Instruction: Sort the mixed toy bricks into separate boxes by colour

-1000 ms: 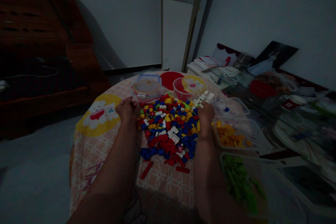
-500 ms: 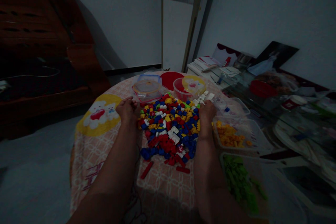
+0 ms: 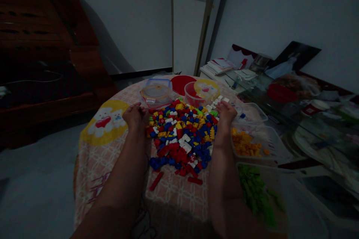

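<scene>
A mixed heap of toy building bricks (image 3: pixel 179 134) in red, blue, yellow, white and green lies on the round table between my forearms. My left hand (image 3: pixel 135 115) is at the heap's far left side with its fingers curled in. Whatever those fingers hold, if anything, is hidden. At the far right edge of the heap, my right hand (image 3: pixel 226 112) has its fingers drawn together beside a cluster of white bricks (image 3: pixel 218 101) and a few green ones. The picture is dark, and I cannot make out what is in its fingertips.
Clear tubs on the right hold yellow bricks (image 3: pixel 245 143), green bricks (image 3: pixel 256 194) and a blue brick (image 3: pixel 242 115). A lidded clear box (image 3: pixel 156 95) and a round clear tub (image 3: pixel 193 99) stand at the back. Two red bars (image 3: pixel 156 181) lie near me. A cluttered glass table (image 3: pixel 252 89) adjoins.
My right hand has shifted slightly right and its fingers now extend left over the bricks' edge. The left hand stays nearly in place. The view has tilted a little.
</scene>
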A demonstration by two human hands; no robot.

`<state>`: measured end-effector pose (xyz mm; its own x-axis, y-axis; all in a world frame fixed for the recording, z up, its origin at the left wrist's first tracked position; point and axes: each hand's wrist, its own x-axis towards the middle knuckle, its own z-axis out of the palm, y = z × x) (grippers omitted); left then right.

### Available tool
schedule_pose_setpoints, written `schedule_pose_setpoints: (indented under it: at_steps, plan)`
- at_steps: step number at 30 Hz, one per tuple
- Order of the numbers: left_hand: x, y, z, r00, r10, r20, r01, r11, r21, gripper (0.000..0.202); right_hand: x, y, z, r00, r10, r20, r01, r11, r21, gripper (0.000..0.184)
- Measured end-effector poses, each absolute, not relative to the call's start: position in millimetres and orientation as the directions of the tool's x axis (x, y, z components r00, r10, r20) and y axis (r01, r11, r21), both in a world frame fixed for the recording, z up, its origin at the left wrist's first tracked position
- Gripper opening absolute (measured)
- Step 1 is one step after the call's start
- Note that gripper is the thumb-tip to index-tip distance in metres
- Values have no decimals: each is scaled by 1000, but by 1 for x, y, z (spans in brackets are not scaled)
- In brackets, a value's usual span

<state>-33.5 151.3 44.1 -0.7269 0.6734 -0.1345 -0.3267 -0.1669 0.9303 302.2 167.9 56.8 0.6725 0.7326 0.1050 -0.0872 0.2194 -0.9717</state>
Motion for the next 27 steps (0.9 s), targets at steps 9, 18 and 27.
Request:
schedule_pose_setpoints:
  at_steps: [9,18,27]
  plan:
    - [-30,149,52,-723,653,-228,-413,-143,899,17,288,156,56,230,918,322,799,11,-601,27]
    - [-33,150,48,-715,663,-222,-413,-144,899,15,282,154,53,192,934,302,914,-58,-401,34]
    - [-34,150,46,-716,666,-210,-409,-156,899,15,282,152,55,143,946,291,953,-52,-298,37]
